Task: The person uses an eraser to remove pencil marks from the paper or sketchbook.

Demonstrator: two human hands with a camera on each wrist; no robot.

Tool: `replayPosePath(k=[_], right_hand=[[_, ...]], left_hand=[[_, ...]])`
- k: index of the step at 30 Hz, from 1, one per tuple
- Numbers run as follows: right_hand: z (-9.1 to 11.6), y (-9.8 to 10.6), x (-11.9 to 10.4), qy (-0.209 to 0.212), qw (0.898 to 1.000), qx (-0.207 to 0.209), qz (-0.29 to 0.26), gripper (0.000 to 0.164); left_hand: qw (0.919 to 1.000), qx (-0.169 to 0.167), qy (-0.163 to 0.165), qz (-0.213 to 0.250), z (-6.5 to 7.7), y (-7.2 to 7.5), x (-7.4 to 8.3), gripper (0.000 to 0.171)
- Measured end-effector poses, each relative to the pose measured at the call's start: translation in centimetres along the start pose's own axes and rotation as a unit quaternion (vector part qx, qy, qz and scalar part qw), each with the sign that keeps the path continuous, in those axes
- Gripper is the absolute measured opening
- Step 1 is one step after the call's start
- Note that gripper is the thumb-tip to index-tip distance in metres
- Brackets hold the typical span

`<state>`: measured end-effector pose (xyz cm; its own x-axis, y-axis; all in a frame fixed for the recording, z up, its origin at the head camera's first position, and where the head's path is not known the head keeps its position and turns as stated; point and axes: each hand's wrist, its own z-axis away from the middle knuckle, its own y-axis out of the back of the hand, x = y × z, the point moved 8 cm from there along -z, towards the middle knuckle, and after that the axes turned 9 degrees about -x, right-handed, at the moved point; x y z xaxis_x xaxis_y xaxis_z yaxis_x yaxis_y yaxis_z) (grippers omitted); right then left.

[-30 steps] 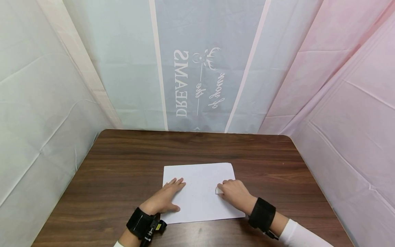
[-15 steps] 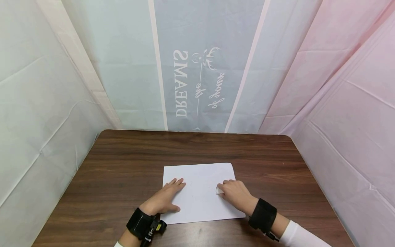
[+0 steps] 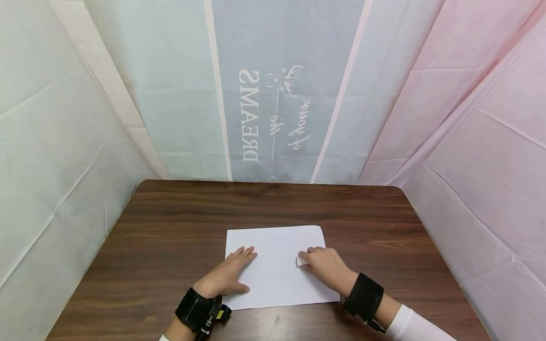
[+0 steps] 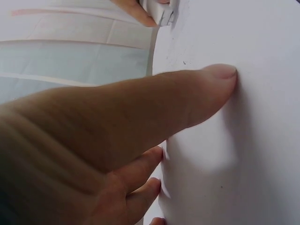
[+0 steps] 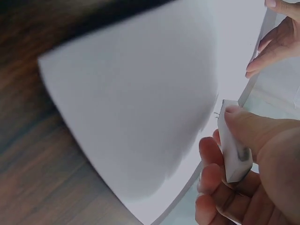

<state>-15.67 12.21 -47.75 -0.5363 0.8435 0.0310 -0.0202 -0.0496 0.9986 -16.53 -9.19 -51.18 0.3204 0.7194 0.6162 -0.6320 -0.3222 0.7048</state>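
A white sheet of paper (image 3: 277, 289) lies on the brown wooden table. My left hand (image 3: 226, 277) rests flat on its left side, fingers spread and thumb (image 4: 206, 91) apart from them. On the right part of the sheet, my right hand (image 3: 327, 267) pinches a white block eraser (image 5: 230, 147) between thumb and curled fingers. Grey smudges mark the eraser, and its front end is right at the paper. Small dark crumbs show beside that end in the right wrist view. A few dark specks (image 4: 184, 63) dot the sheet near my left thumb.
The brown table (image 3: 179, 203) reaches back to a pale blue curtain (image 3: 183, 118) with mirrored lettering. White cloth (image 3: 64, 142) hangs on the left, pinkish cloth (image 3: 482, 151) on the right. Black straps with cameras wrap both wrists.
My right hand has shifted the eraser slightly to the left and away from me over the paper. My left hand stays in place on the sheet.
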Motion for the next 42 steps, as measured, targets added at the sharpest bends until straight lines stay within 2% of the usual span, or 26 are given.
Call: replayPosePath(k=[11,19,27,42], right_hand=[[-0.3,0.2,-0.4,0.005,1.0,0.015,-0.007,0.022],[-0.4,0.0,-0.3,-0.007,1.0,0.019,-0.013,0.022],[-0.2,0.4,-0.9,0.01,0.999,0.049,-0.02,0.018],[-0.2,0.5,-0.9,0.014,0.998,0.049,-0.042,0.017]], left_hand=[[0.9993,0.0,0.005,-0.037,0.6,0.1,0.4,0.088],[0.9987,0.0,0.004,-0.05,1.0,-0.2,0.3,0.088],[0.9978,-0.001,-0.014,-0.065,1.6,-0.5,0.3,0.088],[0.9962,0.005,-0.03,-0.081,2.2,-0.7,0.7,0.085]])
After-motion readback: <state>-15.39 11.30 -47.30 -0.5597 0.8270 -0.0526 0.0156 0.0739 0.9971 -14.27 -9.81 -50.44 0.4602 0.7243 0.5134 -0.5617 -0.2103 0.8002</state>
